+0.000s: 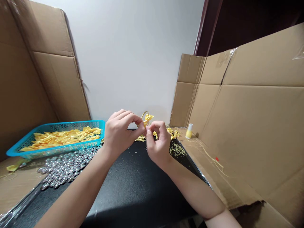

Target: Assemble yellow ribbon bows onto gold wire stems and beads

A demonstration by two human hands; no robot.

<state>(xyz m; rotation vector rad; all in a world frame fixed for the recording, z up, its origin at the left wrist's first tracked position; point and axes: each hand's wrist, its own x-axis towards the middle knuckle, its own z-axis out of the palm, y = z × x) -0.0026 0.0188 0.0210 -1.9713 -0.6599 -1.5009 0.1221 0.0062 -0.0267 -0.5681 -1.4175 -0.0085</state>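
Note:
A small yellow ribbon bow [148, 117] with a thin gold cord loop is held up above the far part of the black tabletop. My left hand [122, 131] is closed, its thumb and fingertips pinching at the base of the bow and loop. Right beside it, my right hand [158, 142] has thumb and index finger pressed together just below the bow. Whatever lies between those right fingertips is too small and covered to make out. Behind both hands, more yellow bows [174, 133] and a bundle of gold cords [141, 138] are partly hidden.
At left, a blue basket [102, 129] holds yellow ribbon pieces. Many shiny silver beads [68, 164] are spread before it. Thin cut cords [177, 149] lie at the black tabletop's [133, 186] right edge. A yellow-and-white thread spool [189, 131] stands by the cardboard wall [251, 126].

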